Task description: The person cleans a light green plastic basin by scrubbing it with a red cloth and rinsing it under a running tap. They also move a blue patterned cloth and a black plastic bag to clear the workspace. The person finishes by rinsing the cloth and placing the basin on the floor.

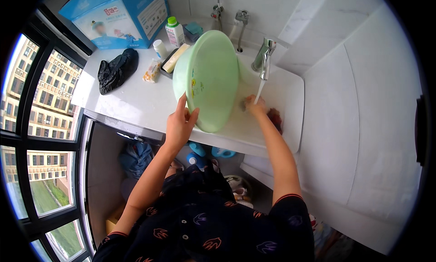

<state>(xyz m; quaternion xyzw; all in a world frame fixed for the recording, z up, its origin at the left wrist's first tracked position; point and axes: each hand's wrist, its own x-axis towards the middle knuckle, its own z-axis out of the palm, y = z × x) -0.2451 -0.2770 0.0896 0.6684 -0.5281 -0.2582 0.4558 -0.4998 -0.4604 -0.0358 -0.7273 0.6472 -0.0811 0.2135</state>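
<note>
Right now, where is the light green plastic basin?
In the head view, the light green plastic basin stands tilted on its edge at the white sink, held by the left hand, just left of the running chrome tap.

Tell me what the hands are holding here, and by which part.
The left hand grips the tilted pale green basin by its rim. The right hand is under the tap's stream; what it holds cannot be told.

1. Far left on the white counter (136, 103) we see a big blue box (119, 17).
2. Near it lies a crumpled black bag (116, 70).
3. Right of that stand a green-capped bottle (175, 32) and a small white jar (160, 48).
4. A tray (175, 58) holds what may be soap.
5. At the left are dark-framed windows (32, 126).
</note>
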